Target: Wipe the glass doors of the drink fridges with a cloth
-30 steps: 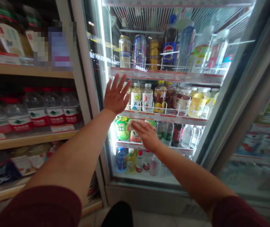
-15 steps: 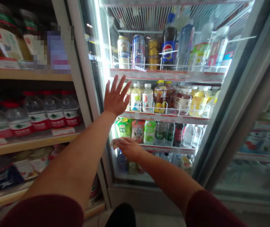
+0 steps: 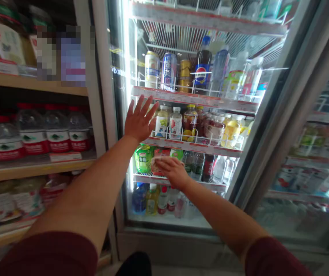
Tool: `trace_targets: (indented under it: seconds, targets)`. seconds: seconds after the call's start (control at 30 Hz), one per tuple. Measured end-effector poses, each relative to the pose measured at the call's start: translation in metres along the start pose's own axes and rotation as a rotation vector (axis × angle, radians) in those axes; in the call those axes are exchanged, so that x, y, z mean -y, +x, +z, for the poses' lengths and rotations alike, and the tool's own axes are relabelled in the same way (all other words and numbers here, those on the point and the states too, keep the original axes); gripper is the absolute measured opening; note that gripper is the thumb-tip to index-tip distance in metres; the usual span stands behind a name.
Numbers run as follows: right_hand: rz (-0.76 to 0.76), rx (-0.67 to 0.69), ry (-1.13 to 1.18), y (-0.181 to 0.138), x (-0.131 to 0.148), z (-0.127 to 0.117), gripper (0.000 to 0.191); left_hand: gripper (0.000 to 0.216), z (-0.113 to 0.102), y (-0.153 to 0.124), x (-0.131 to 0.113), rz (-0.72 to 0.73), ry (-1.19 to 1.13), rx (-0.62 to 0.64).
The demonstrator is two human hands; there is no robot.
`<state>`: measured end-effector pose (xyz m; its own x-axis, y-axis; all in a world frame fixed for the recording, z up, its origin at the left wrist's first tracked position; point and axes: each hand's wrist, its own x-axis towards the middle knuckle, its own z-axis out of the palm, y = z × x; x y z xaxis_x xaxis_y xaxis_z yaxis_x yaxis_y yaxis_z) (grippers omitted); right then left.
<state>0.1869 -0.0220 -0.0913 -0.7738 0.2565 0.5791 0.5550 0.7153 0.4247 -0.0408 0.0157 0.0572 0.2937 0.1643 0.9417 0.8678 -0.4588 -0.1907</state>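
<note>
My left hand (image 3: 139,120) is raised with its fingers spread, holding nothing. It appears to lie flat against the glass door (image 3: 167,224) of a lit drinks fridge, in front of the bottle shelf. Lower and to the right, my right hand (image 3: 172,172) is pressed toward the same glass, palm down. A pale cloth (image 3: 157,160) shows at its fingertips, mostly hidden under the hand. Behind that hand stand a green pouch (image 3: 143,160) and a partly covered red pouch (image 3: 162,152). Juice bottles (image 3: 176,124) are just right of my left hand.
Left of the fridge, an open wooden shelf unit (image 3: 37,172) holds red-capped water bottles (image 3: 34,130). A metal door frame (image 3: 270,126) slants along the right, with another stocked fridge section (image 3: 305,180) beyond. Cans (image 3: 168,71) and a cola bottle (image 3: 202,67) fill an upper shelf.
My right hand has moved right across the glass with the cloth, from before the green pouch to the red one. My left hand stays spread in nearly the same place. The view has tilted slightly.
</note>
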Motion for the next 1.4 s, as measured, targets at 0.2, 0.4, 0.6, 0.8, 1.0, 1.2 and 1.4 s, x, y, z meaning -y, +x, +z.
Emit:
trace_targets:
  seconds: [0.2,0.4,0.6,0.8,1.0,1.2,1.4]
  targets:
    - [-0.181,-0.014,-0.011,-0.038,-0.015,-0.010,0.038,0.065,0.012,-0.046,-0.016,-0.060,0.028,-0.019]
    - [0.497,-0.758,-0.145,0.037,-0.112,-0.111,0.060,0.066,0.016,-0.059,-0.017,-0.060,0.026,-0.028]
    - [0.181,-0.396,-0.108,0.047,-0.083,-0.091,0.053,0.065,0.015,-0.057,-0.018,-0.056,0.015,-0.042]
    - [0.393,-0.598,-0.145,0.115,-0.132,-0.152,0.058,0.064,0.016,-0.058,-0.017,-0.048,0.032,-0.063]
    - [0.242,-0.346,-0.114,0.181,-0.090,-0.145,0.059,0.065,0.015,-0.058,-0.019,-0.041,0.036,-0.061]
    - [0.199,-0.193,-0.061,0.190,-0.108,-0.170,0.048,0.065,0.017,-0.058,-0.018,-0.092,0.001,-0.013]
    - [0.488,-0.481,-0.184,0.121,-0.141,-0.166,0.050,0.066,0.016,-0.057,-0.020,-0.118,-0.043,0.015]
